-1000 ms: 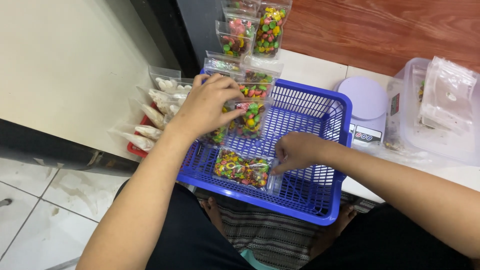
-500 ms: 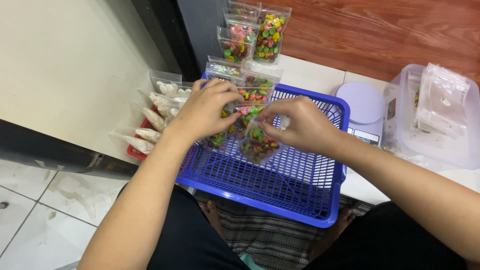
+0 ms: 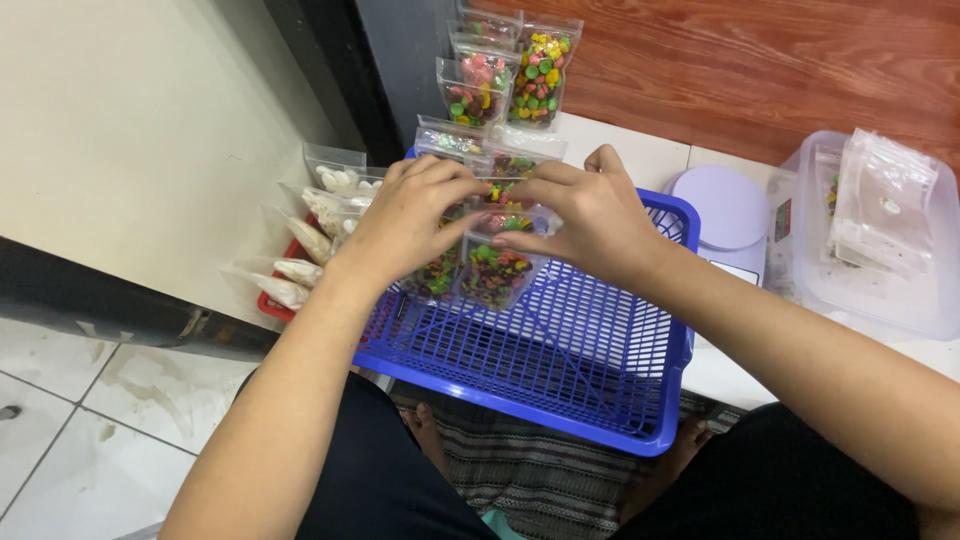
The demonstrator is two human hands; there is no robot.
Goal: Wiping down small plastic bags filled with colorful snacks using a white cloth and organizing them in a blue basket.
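Head view — right hand (image 3: 590, 215) now joins left hand (image 3: 410, 215) on candy pouches (image 3: 495, 272).

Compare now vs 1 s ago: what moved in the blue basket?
The right hand lifted the candy pouch off the basket floor and carried it toward the far left corner, standing it in the row of pouches. The left hand stayed on that row. Now both hands pinch the pouch top. Basket, scale, plastic tub and the stacked pouches behind did not move.
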